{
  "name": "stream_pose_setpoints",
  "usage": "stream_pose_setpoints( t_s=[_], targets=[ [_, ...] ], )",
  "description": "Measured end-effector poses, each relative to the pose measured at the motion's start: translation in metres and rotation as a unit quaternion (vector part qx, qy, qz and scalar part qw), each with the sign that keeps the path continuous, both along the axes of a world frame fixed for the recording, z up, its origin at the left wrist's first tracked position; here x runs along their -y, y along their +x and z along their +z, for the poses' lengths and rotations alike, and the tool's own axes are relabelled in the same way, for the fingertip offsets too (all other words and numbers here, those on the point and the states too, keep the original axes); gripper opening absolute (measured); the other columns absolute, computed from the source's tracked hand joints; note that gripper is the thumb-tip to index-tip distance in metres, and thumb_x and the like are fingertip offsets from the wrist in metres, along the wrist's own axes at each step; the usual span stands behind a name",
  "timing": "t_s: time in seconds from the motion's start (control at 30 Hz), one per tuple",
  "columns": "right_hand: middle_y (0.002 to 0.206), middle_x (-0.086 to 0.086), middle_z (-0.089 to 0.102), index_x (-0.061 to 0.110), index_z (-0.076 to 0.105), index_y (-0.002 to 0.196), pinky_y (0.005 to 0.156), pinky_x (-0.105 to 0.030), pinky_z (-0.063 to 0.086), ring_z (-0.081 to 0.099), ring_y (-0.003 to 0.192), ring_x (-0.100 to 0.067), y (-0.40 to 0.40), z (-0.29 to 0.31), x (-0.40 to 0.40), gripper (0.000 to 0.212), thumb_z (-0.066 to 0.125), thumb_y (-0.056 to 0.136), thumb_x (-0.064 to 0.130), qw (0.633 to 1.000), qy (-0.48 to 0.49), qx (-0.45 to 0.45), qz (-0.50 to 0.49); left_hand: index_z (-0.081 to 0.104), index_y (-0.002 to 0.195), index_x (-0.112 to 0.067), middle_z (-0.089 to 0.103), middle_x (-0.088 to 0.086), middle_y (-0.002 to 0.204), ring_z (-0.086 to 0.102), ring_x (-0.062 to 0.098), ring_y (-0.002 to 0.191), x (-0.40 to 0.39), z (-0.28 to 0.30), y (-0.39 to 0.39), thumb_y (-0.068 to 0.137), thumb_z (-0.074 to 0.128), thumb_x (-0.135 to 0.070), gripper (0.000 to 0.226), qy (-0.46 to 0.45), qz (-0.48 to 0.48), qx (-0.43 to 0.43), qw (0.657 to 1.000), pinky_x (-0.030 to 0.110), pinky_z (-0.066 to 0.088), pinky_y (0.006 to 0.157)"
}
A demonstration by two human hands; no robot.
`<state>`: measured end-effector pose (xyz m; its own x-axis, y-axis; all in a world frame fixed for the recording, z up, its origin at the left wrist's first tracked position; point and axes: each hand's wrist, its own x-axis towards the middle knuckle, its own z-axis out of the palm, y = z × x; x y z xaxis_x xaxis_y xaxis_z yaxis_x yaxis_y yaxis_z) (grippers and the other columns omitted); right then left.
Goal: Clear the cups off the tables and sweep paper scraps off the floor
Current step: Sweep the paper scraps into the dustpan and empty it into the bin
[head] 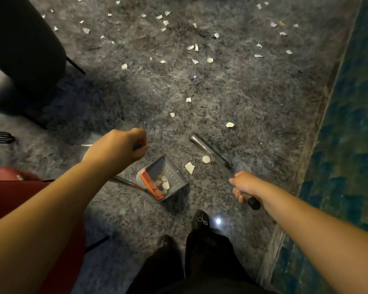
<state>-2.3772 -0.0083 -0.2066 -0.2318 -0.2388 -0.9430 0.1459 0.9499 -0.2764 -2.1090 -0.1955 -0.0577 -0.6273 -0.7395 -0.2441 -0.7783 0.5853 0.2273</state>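
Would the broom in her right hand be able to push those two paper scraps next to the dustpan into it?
Probably yes. The right hand grips the broom, whose head lies just beyond the two scraps, and bare floor separates them from the dustpan.

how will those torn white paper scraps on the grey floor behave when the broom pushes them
The torn white paper scraps look thin and curled, so probably light and apt to flutter or skip past the broom head. On the glossy grey stone floor they likely slide easily.
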Motion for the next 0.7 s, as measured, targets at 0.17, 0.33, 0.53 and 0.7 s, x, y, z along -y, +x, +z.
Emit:
stream_pose_setpoints(
  t_s=[0.17, 0.33, 0.53, 0.7],
  targets=[
    [0.039, -0.004, 0.047, 0.015, 0.040, 0.084, 0.038, -0.021, 0.038, 0.040, 0.034, -0.015, 0.025, -0.001, -0.002, 0.017, 0.044, 0.100, 0.017, 0.998, -0.002, 0.020, 0.065, 0.057, 0.098, -0.020, 0.066, 0.012, 0.077, 0.064, 0.035, 0.071, 0.005, -0.001, -0.005, 0.093, 0.058, -0.037, 0.018, -0.001, -0.005, 0.014, 1.000, 0.044, 0.055, 0.062],
    [0.038, 0.002, 0.039, 0.019, 0.039, 0.086, 0.037, -0.011, 0.032, 0.033, 0.029, -0.006, 0.035, 0.018, 0.010, 0.016, 0.038, 0.102, 0.017, 0.987, 0.031, 0.154, 0.019, 0.057, 0.097, -0.022, 0.065, 0.009, 0.074, 0.063, 0.032, 0.068, 0.008, -0.001, -0.011, 0.095, 0.056, -0.037, 0.016, -0.007, -0.008, 0.018, 1.000, 0.044, 0.055, 0.061],
    [0.059, -0.002, 0.035, 0.022, 0.040, 0.098, 0.037, -0.011, 0.028, 0.030, 0.032, -0.005, 0.042, 0.041, 0.016, 0.007, 0.037, 0.103, 0.018, 0.982, 0.013, 0.187, 0.036, 0.057, 0.086, -0.024, 0.062, 0.001, 0.068, 0.062, 0.026, 0.062, 0.011, 0.000, 0.003, 0.090, 0.065, -0.034, 0.013, -0.007, 0.019, -0.035, 0.999, 0.039, 0.054, 0.055],
    [0.052, 0.000, 0.038, 0.027, 0.039, 0.112, 0.036, -0.012, 0.030, 0.031, 0.032, -0.005, 0.039, 0.047, 0.029, 0.012, 0.038, 0.102, 0.021, 0.988, -0.003, 0.152, 0.033, 0.059, 0.081, -0.024, 0.057, -0.005, 0.062, 0.056, 0.018, 0.055, 0.020, -0.005, 0.031, 0.087, 0.071, -0.027, 0.014, -0.013, 0.121, -0.084, 0.989, 0.038, 0.052, 0.053]
  ],
)
